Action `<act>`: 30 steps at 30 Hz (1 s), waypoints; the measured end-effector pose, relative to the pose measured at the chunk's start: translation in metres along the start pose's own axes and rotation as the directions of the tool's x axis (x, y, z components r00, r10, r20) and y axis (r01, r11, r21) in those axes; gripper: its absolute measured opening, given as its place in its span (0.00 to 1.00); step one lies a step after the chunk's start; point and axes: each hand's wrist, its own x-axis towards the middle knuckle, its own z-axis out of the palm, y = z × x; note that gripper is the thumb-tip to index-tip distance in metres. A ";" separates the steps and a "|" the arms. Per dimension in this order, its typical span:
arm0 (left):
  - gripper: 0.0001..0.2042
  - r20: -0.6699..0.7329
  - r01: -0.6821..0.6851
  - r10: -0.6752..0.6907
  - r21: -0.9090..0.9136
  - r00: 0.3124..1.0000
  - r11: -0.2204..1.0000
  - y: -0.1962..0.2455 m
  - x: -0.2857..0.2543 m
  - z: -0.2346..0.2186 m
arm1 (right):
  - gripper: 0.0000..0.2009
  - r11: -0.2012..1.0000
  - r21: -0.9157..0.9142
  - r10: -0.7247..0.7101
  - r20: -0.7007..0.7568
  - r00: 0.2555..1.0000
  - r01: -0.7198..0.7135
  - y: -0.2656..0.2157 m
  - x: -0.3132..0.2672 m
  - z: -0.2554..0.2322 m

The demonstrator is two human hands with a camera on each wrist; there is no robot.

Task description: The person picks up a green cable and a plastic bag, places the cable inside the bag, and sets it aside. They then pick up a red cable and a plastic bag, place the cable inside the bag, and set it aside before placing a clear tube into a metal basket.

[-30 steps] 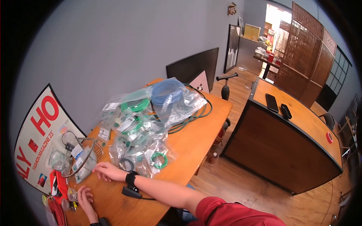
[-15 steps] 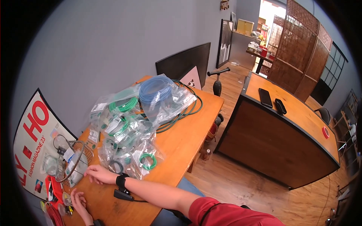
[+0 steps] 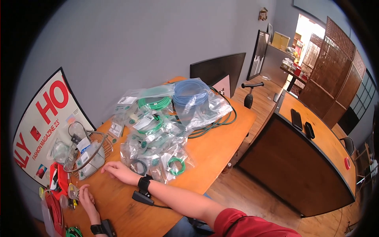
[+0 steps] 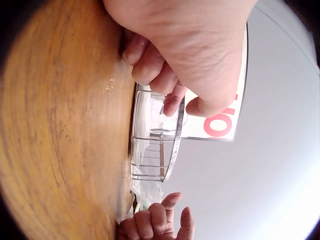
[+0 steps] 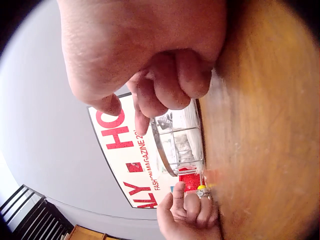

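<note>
On the wooden table point(image 3: 130, 197) my right hand point(image 3: 121, 172) rests with its fingers loosely curled and nothing in them. Nearer the left table edge lies my left hand point(image 3: 87, 200), also relaxed and holding nothing. Just beyond both hands stands a wire basket point(image 4: 178, 132) with a curved handle, holding clear bags with white labels. To the right of the right hand, clear plastic bags contain green cable coils point(image 3: 176, 166) and a large blue coil point(image 3: 191, 94). Small round clear containers point(image 3: 73, 191) sit beside the left hand's fingertips.
A red box point(image 3: 59, 179) with small items stands left of the basket, close to a coil of red cable point(image 3: 54, 211). A poster point(image 3: 47, 118) leans on the wall behind. Right of the table is another desk point(image 3: 316, 134) with two black objects on top.
The head view swings right, then back left and up, shifting the whole scene. Both hands stay at about the same places on the table, beside the basket.
</note>
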 end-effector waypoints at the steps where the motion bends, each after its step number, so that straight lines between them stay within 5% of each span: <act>1: 0.08 -0.008 0.003 -0.003 -0.001 1.000 1.000 -0.004 0.002 -0.002 | 0.14 0.996 0.023 0.084 0.014 0.996 -0.084 -0.012 -0.005 0.000; 6: 0.15 -0.018 -0.010 0.008 -0.121 1.000 0.993 -0.012 0.008 0.000 | 0.14 0.991 -0.013 0.133 -0.003 0.991 -0.133 -0.023 -0.008 0.000; 12: 0.15 -0.021 0.085 -0.090 -0.171 0.996 0.982 -0.011 0.007 0.000 | 0.16 0.997 -0.070 0.025 -0.015 1.000 -0.026 -0.011 -0.003 -0.001; 17: 0.15 -0.037 0.067 -0.078 -0.235 0.996 0.970 -0.011 0.007 0.001 | 0.17 0.980 -0.147 0.134 -0.010 0.991 -0.134 -0.024 -0.010 -0.004; 20: 0.16 -0.033 0.060 -0.071 -0.257 0.997 0.965 -0.007 0.007 0.002 | 0.17 0.994 0.036 0.108 -0.051 0.993 -0.106 -0.012 -0.006 0.001; 25: 0.14 -0.042 0.047 -0.058 -0.236 0.997 0.971 0.004 0.002 0.007 | 0.13 0.990 0.082 0.122 -0.077 0.990 -0.115 -0.013 -0.009 0.004; 30: 0.14 -0.028 0.061 -0.068 -0.211 0.997 0.976 0.003 0.003 0.006 | 0.12 0.993 -0.097 0.061 -0.034 0.998 -0.064 -0.011 -0.005 0.000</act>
